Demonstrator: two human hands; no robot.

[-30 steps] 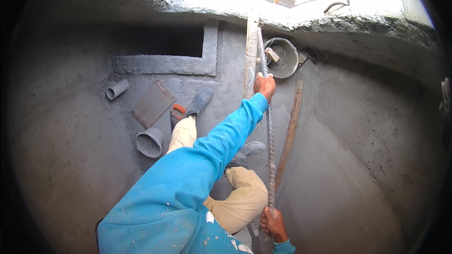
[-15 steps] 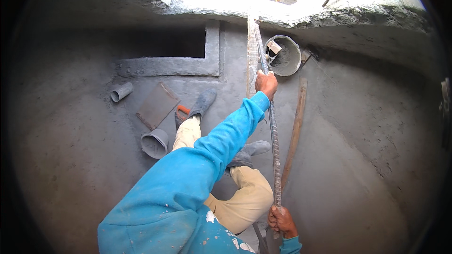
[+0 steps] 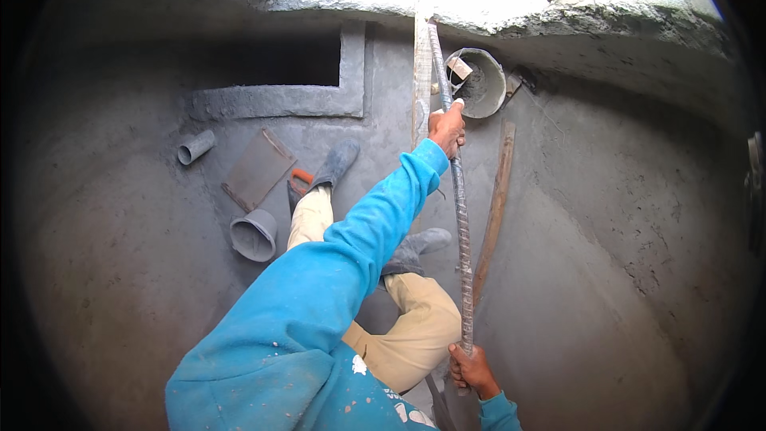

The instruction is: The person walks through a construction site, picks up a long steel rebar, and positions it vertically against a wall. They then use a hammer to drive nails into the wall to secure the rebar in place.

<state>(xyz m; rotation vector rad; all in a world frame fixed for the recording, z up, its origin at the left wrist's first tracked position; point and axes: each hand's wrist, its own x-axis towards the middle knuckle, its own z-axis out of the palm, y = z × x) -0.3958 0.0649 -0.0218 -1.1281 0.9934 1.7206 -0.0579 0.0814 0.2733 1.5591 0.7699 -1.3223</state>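
A long ribbed steel bar (image 3: 463, 247) runs from the bright broken wall edge at the top down toward me. My left hand (image 3: 448, 129) is closed around its upper part, the thumb lying along the bar. Low in the view, my right hand (image 3: 472, 369) grips the bar's near end. Just left of the bar's far part stands a pale wooden plank (image 3: 422, 84). Close to my left hand, on the right, a bucket (image 3: 485, 84) with grey residue holds a small wood block (image 3: 459, 69).
A wooden strip (image 3: 496, 203) lies right of the bar. On the left are a pipe piece (image 3: 196, 147), a flat board (image 3: 259, 169), an orange-handled saw (image 3: 301, 177) and a grey pail (image 3: 254, 235). A raised concrete rim (image 3: 279, 102) borders a dark opening. My boots stand on the grey floor.
The view has shifted slightly, so the surroundings sit a little higher and more to the left. My left hand has turned on the bar, its thumb now stretched along it. Both hands keep their hold.
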